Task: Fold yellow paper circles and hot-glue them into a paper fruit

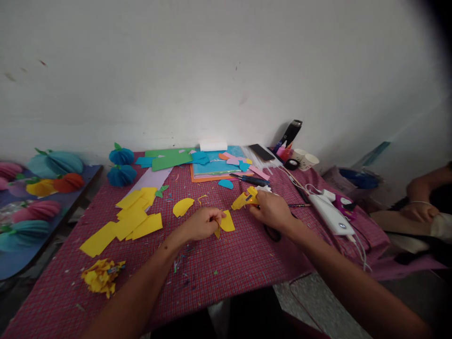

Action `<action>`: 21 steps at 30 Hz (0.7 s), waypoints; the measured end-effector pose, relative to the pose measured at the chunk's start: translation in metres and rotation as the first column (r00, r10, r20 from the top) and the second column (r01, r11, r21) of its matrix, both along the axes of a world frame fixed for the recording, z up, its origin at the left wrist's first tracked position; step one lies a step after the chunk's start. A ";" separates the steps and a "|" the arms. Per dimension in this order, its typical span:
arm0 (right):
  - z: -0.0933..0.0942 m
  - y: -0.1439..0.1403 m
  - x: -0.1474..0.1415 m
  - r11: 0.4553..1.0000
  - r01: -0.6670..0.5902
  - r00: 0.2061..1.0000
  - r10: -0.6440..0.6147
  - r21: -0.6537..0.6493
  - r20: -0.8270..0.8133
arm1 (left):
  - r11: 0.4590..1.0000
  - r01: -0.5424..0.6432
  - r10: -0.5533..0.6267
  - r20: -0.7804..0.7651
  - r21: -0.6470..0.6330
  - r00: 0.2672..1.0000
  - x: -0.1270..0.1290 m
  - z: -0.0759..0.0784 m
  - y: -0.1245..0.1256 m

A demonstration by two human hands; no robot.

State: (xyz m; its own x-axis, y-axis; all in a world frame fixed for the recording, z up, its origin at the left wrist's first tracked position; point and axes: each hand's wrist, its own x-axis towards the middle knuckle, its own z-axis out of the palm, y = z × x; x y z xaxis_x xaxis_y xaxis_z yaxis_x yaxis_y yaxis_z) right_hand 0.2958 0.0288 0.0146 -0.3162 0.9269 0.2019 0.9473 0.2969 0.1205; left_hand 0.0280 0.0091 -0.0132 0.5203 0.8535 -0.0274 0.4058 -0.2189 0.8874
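Note:
My left hand (202,223) is closed on a folded yellow paper piece (227,221), whose half-round leaves stick out past the fingertips. Wrapped in my right hand (271,209) is a yellow glue gun (245,197), its nozzle aimed left, a little above the paper and apart from it. Left of centre lies a loose yellow half-circle (183,207). Beyond it, yellow paper rectangles (132,220) overlap on the checked cloth. A blue half-circle (226,184) rests farther back, by a dark-handled cutter (252,180).
Blue paper pumpkins (121,175) and green sheets (171,160) sit at the back. Crumpled yellow paper (102,277) lies front left. On the right are a white power bank (330,214) with cables, paper cups (308,161), and a black bottle (292,132). Another person's hand (423,211) shows far right.

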 end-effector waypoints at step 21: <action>0.003 -0.013 0.003 1.000 -0.006 1.000 0.006 -0.020 -0.014 | 1.000 0.005 -0.004 -0.013 0.012 1.000 -0.001 -0.003 0.000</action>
